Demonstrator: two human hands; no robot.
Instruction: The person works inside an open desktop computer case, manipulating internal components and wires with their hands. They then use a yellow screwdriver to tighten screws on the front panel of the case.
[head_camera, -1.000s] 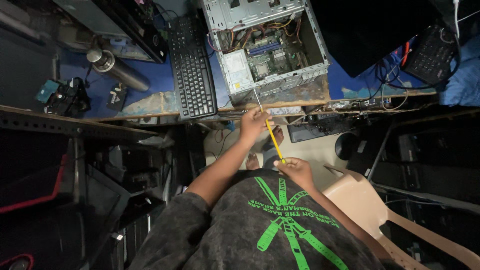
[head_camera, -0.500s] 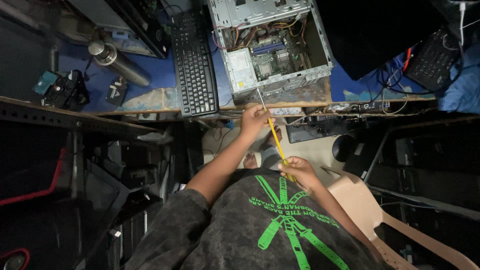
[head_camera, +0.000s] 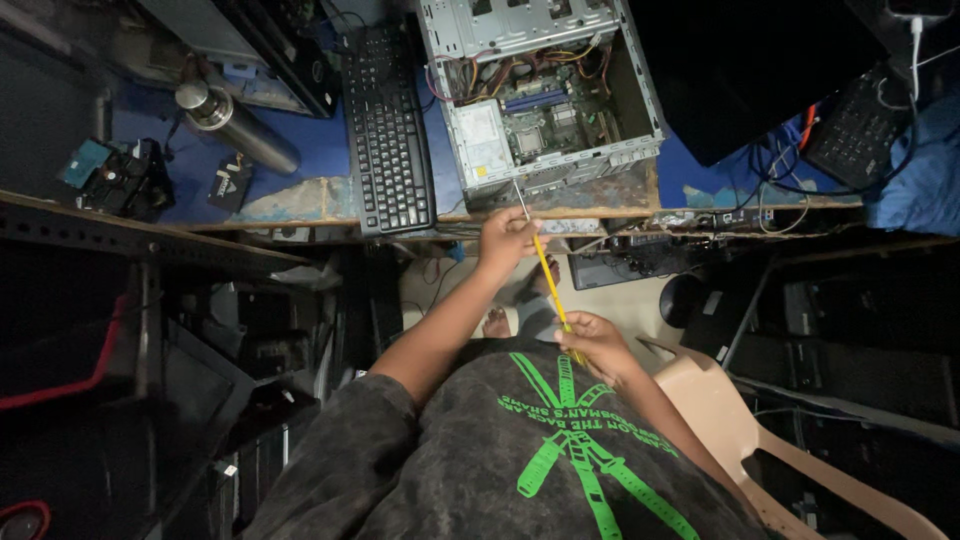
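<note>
Yellow screwdriver (head_camera: 548, 282) spans both hands, fingers of each gripping one end.

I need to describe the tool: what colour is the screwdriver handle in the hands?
Yellow, on the screwdriver; the head view shows it best.

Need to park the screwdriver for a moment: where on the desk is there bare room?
Barest patch: the blue desk between the metal flask and the keyboard. A smaller strip lies right of the open computer case, near the tangled cables. The left edge is crowded with small gadgets. Both hands, left hand and right hand, grip the screwdriver.
</note>
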